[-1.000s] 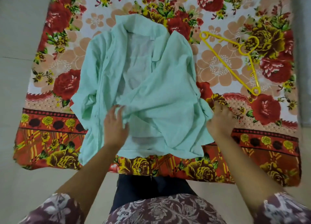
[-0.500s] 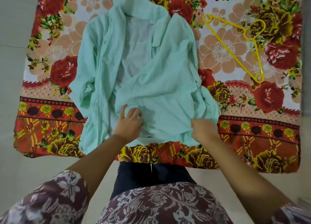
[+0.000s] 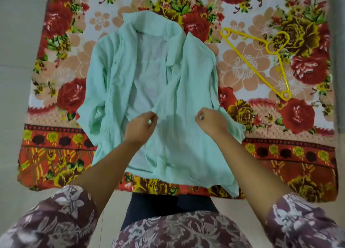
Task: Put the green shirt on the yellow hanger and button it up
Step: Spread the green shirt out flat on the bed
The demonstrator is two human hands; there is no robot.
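Note:
The pale green shirt [image 3: 179,91] lies unbuttoned and rumpled on a flowered blanket, collar away from me, its right front panel folded across the middle. My left hand [image 3: 140,126] pinches the inner edge of that panel near the shirt's centre. My right hand [image 3: 211,120] is closed on the same panel further right, and the cloth between them is lifted slightly. The yellow hanger [image 3: 261,61] lies flat on the blanket to the right of the shirt, apart from it and from both hands.
The red and orange flowered blanket [image 3: 56,154] covers a pale floor [image 3: 16,61], which shows at the left and along the near edge. My patterned sleeves and dark clothing fill the bottom of the view.
Both hands have moved up from the shirt's lower hem to its middle and closed on the right front panel. The right hand came in from the blanket at the right.

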